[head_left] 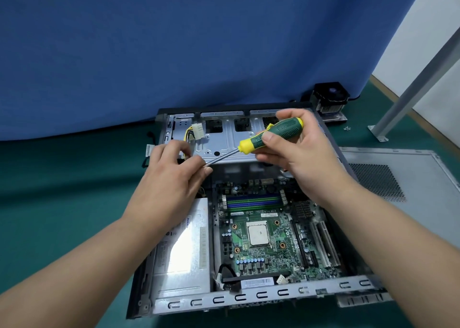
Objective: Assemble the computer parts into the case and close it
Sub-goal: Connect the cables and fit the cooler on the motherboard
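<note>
The case (249, 300) lies open on its side on the green mat, and everything here is placed from it. Down in its well sits the motherboard (271, 233), bare processor (257, 233) face up at the middle, and just left of the board the grey power supply (181, 250) fills the case's left bay. Across the far end of the case runs the metal drive cage (224, 138), with a yellow-wired white connector (198, 129) lying loose on it.

Above that cage, the screwdriver (271, 134). The right hand (296, 151) wraps the green-and-yellow handle, fingers curled round it, thumb along the collar. The left hand (171, 178) pinches the tip end of the shaft between thumb and fingertips; whether a screw sits there I cannot tell.

Handling, by my reading: the case is stiff sheet steel, fairly heavy, likely sharp along its folded rims, so take it by the outer walls. The board is the fragile one: hold by the edges only, never across the processor or the slots. The ribbed handle looks grippy; the shaft is slick.

Right of the case lies the side panel (398, 173), flat with its perforated vent up, thin and probably flexy, best lifted by two edges. Beyond the far right corner waits the cooler fan (329, 98), with small screws (346, 128) near it.
</note>
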Tool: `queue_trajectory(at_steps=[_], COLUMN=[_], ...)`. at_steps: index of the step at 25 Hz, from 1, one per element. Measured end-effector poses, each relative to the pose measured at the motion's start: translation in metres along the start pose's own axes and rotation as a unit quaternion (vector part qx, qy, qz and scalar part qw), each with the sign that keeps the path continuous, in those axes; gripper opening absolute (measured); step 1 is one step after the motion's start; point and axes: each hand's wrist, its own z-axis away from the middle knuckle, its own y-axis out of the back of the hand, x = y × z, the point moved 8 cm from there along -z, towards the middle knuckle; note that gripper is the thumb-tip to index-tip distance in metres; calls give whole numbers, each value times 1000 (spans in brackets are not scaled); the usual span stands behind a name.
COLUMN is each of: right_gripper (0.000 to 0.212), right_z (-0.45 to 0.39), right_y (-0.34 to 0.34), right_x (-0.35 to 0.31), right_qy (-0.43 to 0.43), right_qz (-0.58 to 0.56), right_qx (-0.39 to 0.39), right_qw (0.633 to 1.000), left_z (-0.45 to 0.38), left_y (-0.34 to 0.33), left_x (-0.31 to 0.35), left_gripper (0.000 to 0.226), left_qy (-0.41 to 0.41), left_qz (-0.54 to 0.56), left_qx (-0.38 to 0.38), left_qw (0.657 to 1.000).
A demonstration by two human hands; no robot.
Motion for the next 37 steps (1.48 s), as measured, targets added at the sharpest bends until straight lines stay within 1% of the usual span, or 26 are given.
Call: queue_trajectory(at_steps=[1,2,4,6,8,11,13,20,29,37], right_gripper=[38,41,47,48,43,34,32,33,33,33], right_z=[1,3,9,15,21,28,30,30,30,31], right_y=[2,5,3,-11,-27,-39,-41,-49,-46,-48], right_x=[-7,-16,-28,-25,-12,7,15,28,25,27], right_qy=[32,70,130,155,157,189,205,215,211,206], right_qz=[31,84,224,315,381,458,473,483,476,482], right_qx=[8,18,16,-33,-91,-131,-141,-154,-134,-141], right_qw=[999,994,966,936,907,859,845,835,843,840], left_z=[0,0,0,-1,-1,-2,-2,-3,-2,-2], left_y=[1,1,-1,-2,-3,-3,-3,-3,-2,-2], left_x=[-1,-3,-7,-10,-11,-11,-11,-11,-9,-10], left_gripper=[20,21,33,41,46,48,49,52,52,52], left_qy=[6,16,34,47,59,64,64,74,78,82], left_qz=[3,6,9,5,1,-1,-1,-8,-11,-11], left_qx=[4,6,-4,-17,-27,-32,-34,-43,-47,-48], left_qw=[1000,1000,999,999,998,997,997,996,996,995])
